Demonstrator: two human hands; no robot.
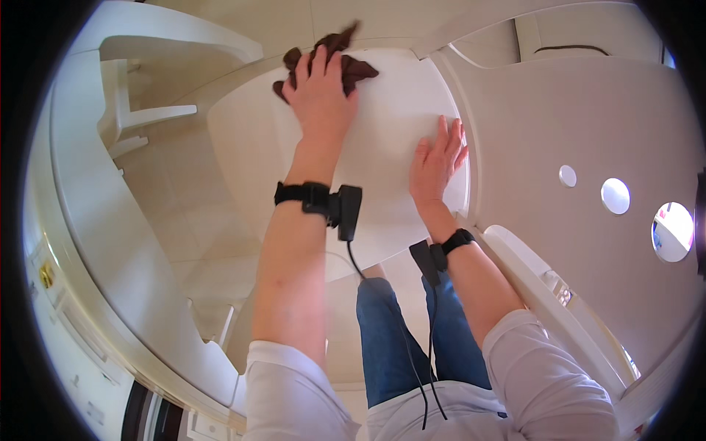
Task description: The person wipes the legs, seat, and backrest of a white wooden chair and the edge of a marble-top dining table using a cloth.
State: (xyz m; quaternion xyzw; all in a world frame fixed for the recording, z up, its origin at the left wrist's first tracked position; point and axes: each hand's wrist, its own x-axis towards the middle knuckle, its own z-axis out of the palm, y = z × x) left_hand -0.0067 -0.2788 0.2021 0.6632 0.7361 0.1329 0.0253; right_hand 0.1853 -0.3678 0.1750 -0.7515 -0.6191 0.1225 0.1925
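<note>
My left hand (322, 91) grips a crumpled dark brown cloth (358, 70) and presses it on the far left part of a white chair seat (380, 165). The cloth bunches out around the fingers, and one corner sticks up, slightly blurred. My right hand (439, 160) rests on the seat's right side, its fingers spread towards the edge by the backrest (584, 121); nothing shows in it. Both wrists carry black straps with small black devices and cables.
The white backrest with round holes rises at the right. A white armrest (524, 259) lies near my right forearm. More white furniture (94, 165) with legs curves along the left, above a pale tiled floor (193, 220). My knees are just below the seat.
</note>
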